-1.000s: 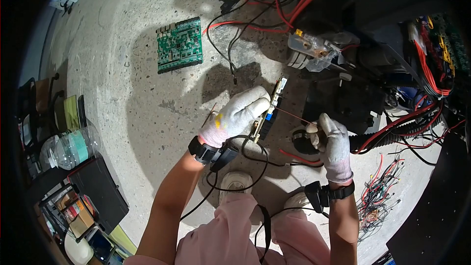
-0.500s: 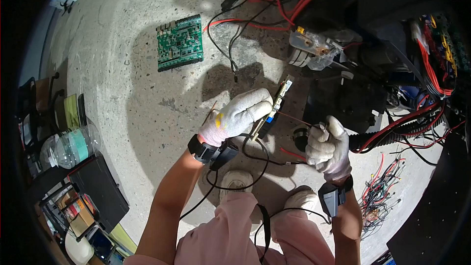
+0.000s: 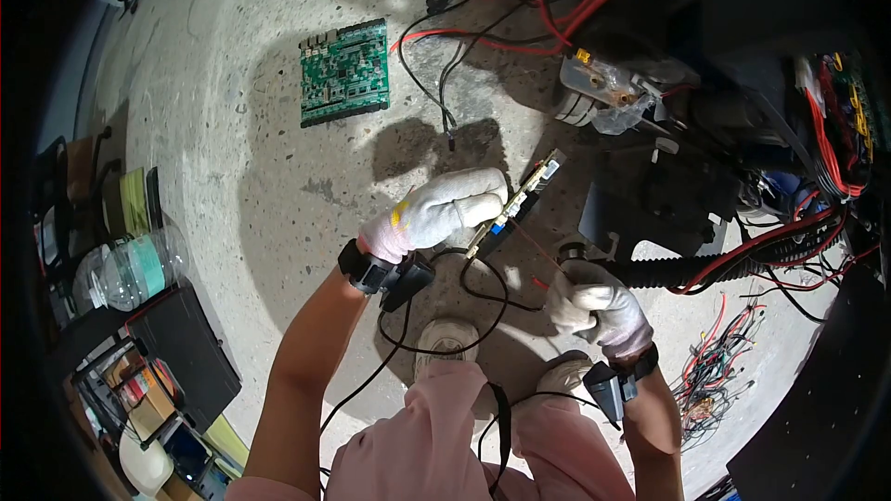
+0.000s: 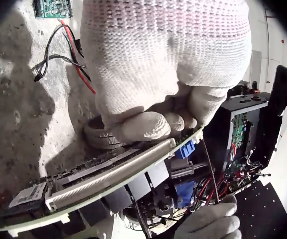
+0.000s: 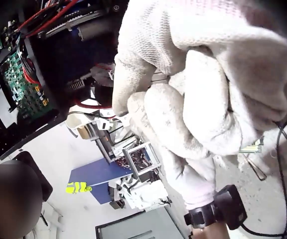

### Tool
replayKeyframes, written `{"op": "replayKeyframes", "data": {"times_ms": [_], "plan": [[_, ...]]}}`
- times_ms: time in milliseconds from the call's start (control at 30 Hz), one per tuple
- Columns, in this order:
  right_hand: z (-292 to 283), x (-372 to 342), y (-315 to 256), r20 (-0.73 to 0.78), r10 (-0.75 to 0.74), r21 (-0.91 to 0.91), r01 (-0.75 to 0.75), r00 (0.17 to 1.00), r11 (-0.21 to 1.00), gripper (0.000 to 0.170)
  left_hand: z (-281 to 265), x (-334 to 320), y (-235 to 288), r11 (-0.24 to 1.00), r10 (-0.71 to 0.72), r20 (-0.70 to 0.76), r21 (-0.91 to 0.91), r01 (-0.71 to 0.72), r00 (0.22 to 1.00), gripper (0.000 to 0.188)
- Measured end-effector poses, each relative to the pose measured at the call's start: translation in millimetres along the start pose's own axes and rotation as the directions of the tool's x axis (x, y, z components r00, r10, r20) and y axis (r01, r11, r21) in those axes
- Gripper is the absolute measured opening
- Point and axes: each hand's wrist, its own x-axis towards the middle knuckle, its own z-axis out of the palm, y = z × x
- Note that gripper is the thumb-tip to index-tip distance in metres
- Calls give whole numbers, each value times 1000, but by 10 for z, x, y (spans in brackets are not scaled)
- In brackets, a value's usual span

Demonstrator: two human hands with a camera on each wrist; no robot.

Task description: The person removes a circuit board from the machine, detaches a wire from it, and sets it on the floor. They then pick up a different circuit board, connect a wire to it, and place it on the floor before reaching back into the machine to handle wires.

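My left hand (image 3: pixel 445 209), in a white knit glove, grips a narrow circuit board (image 3: pixel 524 204) that stands edge-on and slanted above the floor. In the left wrist view a long pale slot connector (image 4: pixel 113 174) and a blue connector (image 4: pixel 186 149) show on this board. A thin reddish wire (image 3: pixel 536 246) runs taut from near the blue connector down to my right hand (image 3: pixel 599 311), also gloved. Its fingers (image 5: pixel 173 119) are curled and pinch the wire's end, which they hide. The left fingertips lie along the board's edge.
A green circuit board (image 3: pixel 343 74) lies on the concrete floor ahead. Black and red cables (image 3: pixel 445 32) trail at the top. Black machinery with a corrugated hose (image 3: pixel 696 269) stands at right, above a wire heap (image 3: pixel 715 371). A plastic bottle (image 3: pixel 130 274) lies at left.
My right hand has moved down and left, so the wire slants more steeply. The held board leans further right, its lower end shifting left, still in my left hand.
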Motion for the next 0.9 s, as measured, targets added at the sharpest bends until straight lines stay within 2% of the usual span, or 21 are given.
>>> {"op": "replayKeyframes", "data": {"times_ms": [33,67,100,133,200,233,267,300,333,367,433,467,500,533,567,600,667,700,733,833,900], "plan": [[33,-34,-29,-208,-18,-85,0,978,996,11,-5,13,0,1000,-2,-1,0,2,1000,13],[36,-20,-8,-209,-16,-85,-1,978,996,11,-4,32,-1,1000,14,4,2,-14,1000,13],[37,11,24,-295,-286,-455,130,912,881,11,0,52,1,1000,30,9,3,-30,1000,13],[32,30,46,-263,-549,-766,174,794,619,12,10,72,6,1000,30,7,2,-30,1000,13],[5,-31,12,-13,-707,-995,58,707,76,14,45,78,34,992,58,56,105,-64,997,13],[31,-54,-29,202,-731,-946,-63,652,-318,16,66,72,53,992,34,66,121,-42,997,13],[96,-79,-86,415,-665,-732,-205,621,-649,17,86,66,71,990,10,75,138,-21,997,14],[156,-85,-83,495,-627,-627,-252,601,-737,20,109,84,80,991,59,30,119,-62,998,14],[156,-98,-78,495,-627,-624,-255,602,-738,20,128,100,85,989,108,-16,104,-105,994,14],[146,-104,-67,460,-671,-696,-232,582,-679,20,148,101,60,999,41,-58,0,-41,998,15],[18,-99,-14,384,-771,-861,-103,508,-497,17,148,105,59,997,70,-28,42,-69,997,15],[27,-98,8,385,-771,-862,-102,507,-497,17,145,102,57,992,97,2,82,-97,995,16],[93,-77,35,131,-863,-989,4,488,-148,13,146,95,46,992,96,2,83,-96,995,16],[147,-62,61,-140,-855,-969,110,499,223,10,152,88,28,994,98,-25,53,-97,995,17],[173,-58,74,-259,-827,-929,106,498,355,8,158,87,13,995,101,-52,23,-100,994,17],[156,-72,76,-259,-828,-930,105,497,353,8,157,90,6,994,104,-80,-8,-105,991,18],[109,-107,88,-342,-773,-860,153,534,486,12,127,66,13,1000,19,-67,9,-18,998,20],[177,-98,45,-280,-776,-909,104,565,404,15,123,54,18,1000,8,-74,25,-6,997,21],[213,-74,35,-280,-776,-909,103,565,403,15,122,46,21,999,-3,-82,41,7,997,22],[297,19,34,-294,-803,-888,161,519,430,20,130,28,6,998,-50,-96,39,54,994,25],[328,65,24,-178,-870,-906,268,459,327,23,139,12,59,996,-74,-116,38,79,990,27]]}}
